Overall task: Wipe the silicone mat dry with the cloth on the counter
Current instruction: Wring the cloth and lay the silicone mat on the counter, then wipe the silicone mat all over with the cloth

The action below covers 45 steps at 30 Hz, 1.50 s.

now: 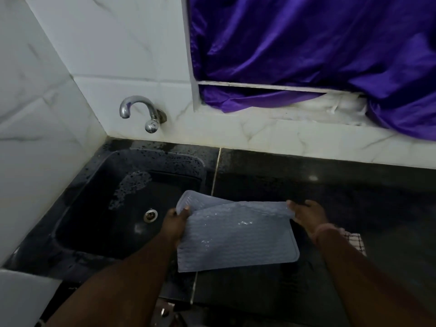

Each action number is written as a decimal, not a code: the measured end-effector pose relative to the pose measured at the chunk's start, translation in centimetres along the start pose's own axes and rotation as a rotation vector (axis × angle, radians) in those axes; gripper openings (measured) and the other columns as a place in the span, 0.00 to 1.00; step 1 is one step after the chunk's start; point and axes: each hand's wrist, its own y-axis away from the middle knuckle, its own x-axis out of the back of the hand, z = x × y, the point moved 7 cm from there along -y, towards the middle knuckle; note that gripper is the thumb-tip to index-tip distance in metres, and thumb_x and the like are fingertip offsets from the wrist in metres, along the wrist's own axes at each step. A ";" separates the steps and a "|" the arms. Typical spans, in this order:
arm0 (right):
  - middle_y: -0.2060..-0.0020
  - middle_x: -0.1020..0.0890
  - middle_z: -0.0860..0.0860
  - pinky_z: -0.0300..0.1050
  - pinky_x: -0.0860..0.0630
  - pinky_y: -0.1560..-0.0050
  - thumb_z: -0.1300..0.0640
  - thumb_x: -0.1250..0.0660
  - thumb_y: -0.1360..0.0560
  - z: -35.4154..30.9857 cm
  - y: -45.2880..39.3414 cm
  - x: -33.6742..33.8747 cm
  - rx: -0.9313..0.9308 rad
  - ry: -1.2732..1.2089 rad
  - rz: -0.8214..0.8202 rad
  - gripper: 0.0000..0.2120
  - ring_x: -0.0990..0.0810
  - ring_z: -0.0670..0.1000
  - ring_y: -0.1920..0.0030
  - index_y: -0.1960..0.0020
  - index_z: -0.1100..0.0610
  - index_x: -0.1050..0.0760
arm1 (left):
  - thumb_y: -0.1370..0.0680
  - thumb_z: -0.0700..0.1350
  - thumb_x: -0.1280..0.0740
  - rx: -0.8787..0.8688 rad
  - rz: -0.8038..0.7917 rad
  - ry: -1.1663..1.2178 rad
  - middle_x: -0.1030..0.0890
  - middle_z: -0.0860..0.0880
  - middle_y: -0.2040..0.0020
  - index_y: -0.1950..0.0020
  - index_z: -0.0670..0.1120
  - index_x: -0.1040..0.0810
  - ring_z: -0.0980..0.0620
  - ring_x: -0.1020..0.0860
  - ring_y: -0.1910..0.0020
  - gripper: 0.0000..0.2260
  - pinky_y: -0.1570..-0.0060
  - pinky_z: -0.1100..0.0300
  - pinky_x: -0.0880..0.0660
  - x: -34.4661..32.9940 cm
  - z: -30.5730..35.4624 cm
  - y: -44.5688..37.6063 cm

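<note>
Gripping the far left corner of the silicone mat (236, 234), the left hand (175, 224) sits just left of centre in the lower half of the frame, thumb on top of the mat and the other fingers curled beneath it. To its left, the dark sink (99, 208) fills the lower left, its walls beaded with water and a round metal drain (150, 215) close to the left hand. A chrome tap (141, 112) juts from the white marble-look tiles (118, 43) above the sink. The grey-blue, ridged mat is held up at its far edge, drooping between the two hands, with its near edge resting on the black counter (354, 197) across the seam beside the sink; wet patches glisten on it. Right of centre, the right hand (309, 215) pinches the mat's far right corner. Just beyond that wrist, at the lower right, a corner of the checked cloth (356, 243) lies on the counter. Purple fabric (306, 43) hangs across the upper right.
</note>
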 end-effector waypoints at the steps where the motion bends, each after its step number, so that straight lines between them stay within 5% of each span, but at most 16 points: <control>1: 0.42 0.19 0.57 0.52 0.19 0.51 0.53 0.23 0.28 1.4 0.3 -0.1 0.008 0.125 -0.027 0.30 0.18 0.57 0.48 0.31 0.63 0.27 | 0.25 0.56 0.26 -0.008 -0.006 -0.011 0.18 0.42 0.46 0.41 0.47 0.25 0.41 0.18 0.46 0.20 0.44 0.37 0.21 0.1 0.1 -0.1; 4: 0.48 0.16 0.56 0.55 0.20 0.45 0.52 0.22 0.29 4.4 0.6 -0.6 0.051 0.299 -0.072 0.21 0.17 0.58 0.49 0.42 0.62 0.20 | 0.27 0.51 0.23 -0.031 -0.033 -0.032 0.17 0.40 0.46 0.42 0.44 0.25 0.38 0.18 0.47 0.20 0.46 0.35 0.21 0.0 0.3 -0.4; 8: 0.49 0.15 0.55 0.54 0.20 0.44 0.51 0.26 0.25 4.5 0.8 -2.0 0.083 0.299 -0.162 0.14 0.17 0.56 0.50 0.45 0.60 0.18 | 0.29 0.44 0.23 -0.007 -0.088 -0.046 0.16 0.40 0.47 0.42 0.45 0.22 0.38 0.16 0.48 0.17 0.47 0.35 0.20 -0.7 0.5 -0.5; 16: 0.52 0.14 0.42 0.37 0.20 0.59 0.50 0.34 0.20 3.4 3.4 1.4 0.271 0.092 -0.123 0.06 0.15 0.43 0.54 0.45 0.43 0.20 | 0.30 0.44 0.21 0.002 -0.134 0.102 0.16 0.38 0.45 0.44 0.43 0.24 0.38 0.17 0.49 0.18 0.49 0.33 0.20 -0.8 0.6 -0.8; 20: 0.49 0.14 0.51 0.55 0.19 0.46 0.48 0.31 0.22 9.5 3.0 3.6 0.048 0.265 -0.153 0.11 0.16 0.53 0.51 0.42 0.50 0.19 | 0.30 0.47 0.20 -0.038 -0.105 -0.314 0.16 0.39 0.48 0.43 0.40 0.21 0.40 0.17 0.49 0.21 0.48 0.39 0.19 -1.0 -0.6 -0.2; 23: 0.58 0.13 0.51 0.52 0.19 0.49 0.35 0.29 0.28 9.7 2.1 4.4 -0.056 0.270 -0.111 0.21 0.14 0.54 0.56 0.51 0.53 0.16 | 0.27 0.43 0.23 -0.101 -0.107 -0.358 0.15 0.42 0.48 0.42 0.39 0.19 0.45 0.16 0.52 0.17 0.47 0.44 0.19 -1.6 -0.3 -0.2; 25: 0.55 0.14 0.51 0.53 0.21 0.45 0.33 0.29 0.30 8.0 0.9 4.4 -0.010 0.267 -0.021 0.24 0.16 0.55 0.53 0.51 0.54 0.18 | 0.26 0.41 0.25 -0.119 -0.075 -0.367 0.17 0.41 0.45 0.38 0.40 0.22 0.43 0.18 0.48 0.17 0.45 0.45 0.20 -1.6 0.5 -0.4; 30: 0.41 0.19 0.58 0.54 0.25 0.37 0.51 0.28 0.23 5.1 -1.3 2.7 0.077 0.323 0.053 0.20 0.21 0.61 0.41 0.36 0.61 0.22 | 0.21 0.40 0.31 -0.170 -0.038 -0.394 0.19 0.39 0.47 0.43 0.40 0.24 0.39 0.20 0.46 0.08 0.43 0.41 0.22 -1.8 1.7 -1.2; 35: 0.52 0.18 0.53 0.46 0.28 0.49 0.60 0.32 0.22 2.6 -0.4 2.9 0.343 0.276 0.189 0.04 0.20 0.56 0.49 0.50 0.53 0.22 | 0.20 0.41 0.33 -0.248 -0.038 -0.334 0.18 0.44 0.49 0.45 0.45 0.23 0.42 0.19 0.48 0.04 0.47 0.43 0.20 -2.4 2.1 -0.7; 38: 0.50 0.17 0.56 0.49 0.25 0.45 0.60 0.31 0.22 3.0 -0.6 3.8 0.341 0.212 0.229 0.06 0.20 0.58 0.48 0.46 0.57 0.21 | 0.21 0.42 0.30 -0.272 -0.013 -0.262 0.17 0.46 0.46 0.42 0.45 0.22 0.44 0.18 0.45 0.08 0.44 0.44 0.21 -2.6 1.8 -0.5; 42: 0.40 0.20 0.63 0.54 0.27 0.34 0.59 0.29 0.23 5.0 -1.4 5.1 0.168 0.280 0.215 0.18 0.22 0.62 0.39 0.35 0.65 0.25 | 0.24 0.38 0.28 -0.030 -0.042 -0.261 0.20 0.44 0.40 0.35 0.44 0.24 0.44 0.20 0.41 0.17 0.38 0.42 0.23 -2.7 -0.3 -1.3; 45: 0.40 0.20 0.62 0.51 0.26 0.40 0.60 0.31 0.23 5.5 -0.7 4.5 0.186 0.460 0.150 0.20 0.22 0.62 0.41 0.32 0.63 0.27 | 0.24 0.37 0.28 -0.053 -0.003 -0.334 0.19 0.44 0.42 0.37 0.43 0.23 0.45 0.20 0.43 0.16 0.39 0.44 0.23 -2.2 -0.4 -1.3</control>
